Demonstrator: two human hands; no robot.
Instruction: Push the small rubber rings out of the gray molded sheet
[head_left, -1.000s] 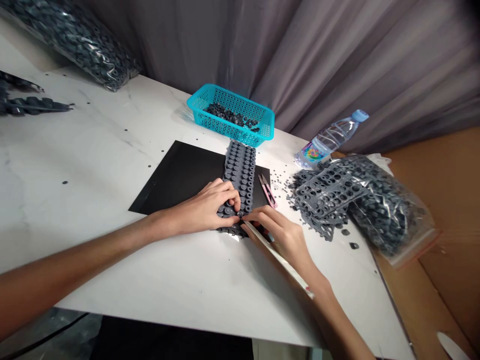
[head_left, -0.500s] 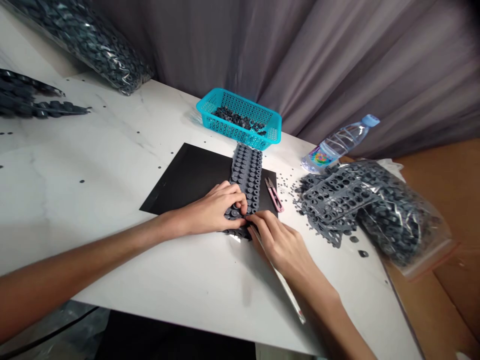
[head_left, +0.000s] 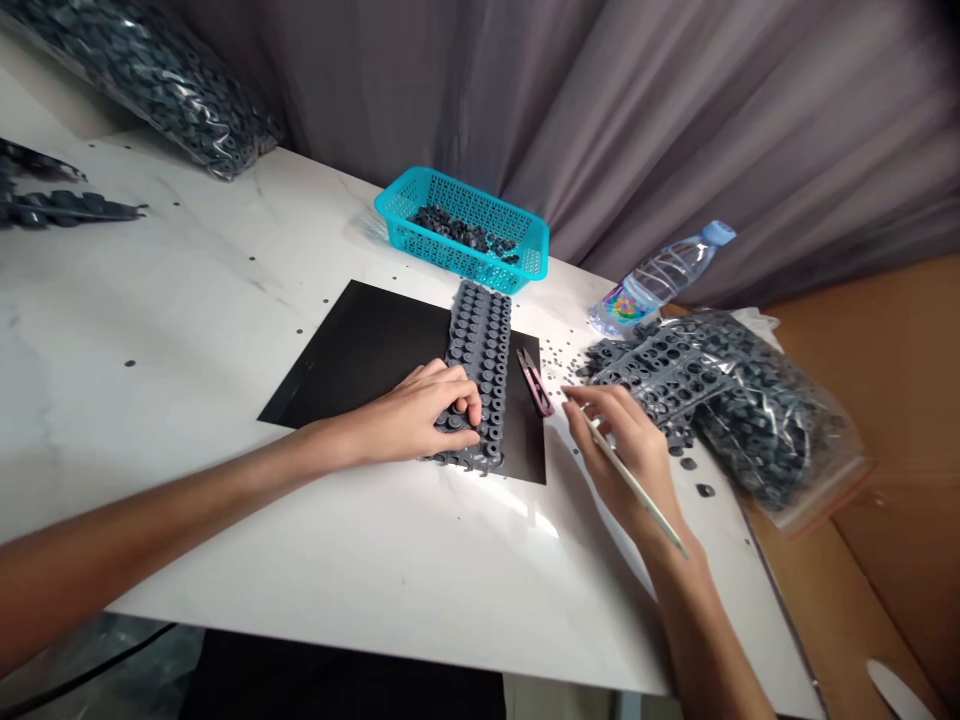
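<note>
Studded strip (head_left: 480, 345) now has only L hand (head_left: 416, 415) on it, grip unclear; R hand (head_left: 626, 450), grasping thin wht tool (head_left: 639, 490), has moved off, so work's prob. paused.

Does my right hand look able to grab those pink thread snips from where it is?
Probably yes: the pink thread snips lie uncovered near the right hand, though the slim white tool it holds may hinder gripping.
</note>
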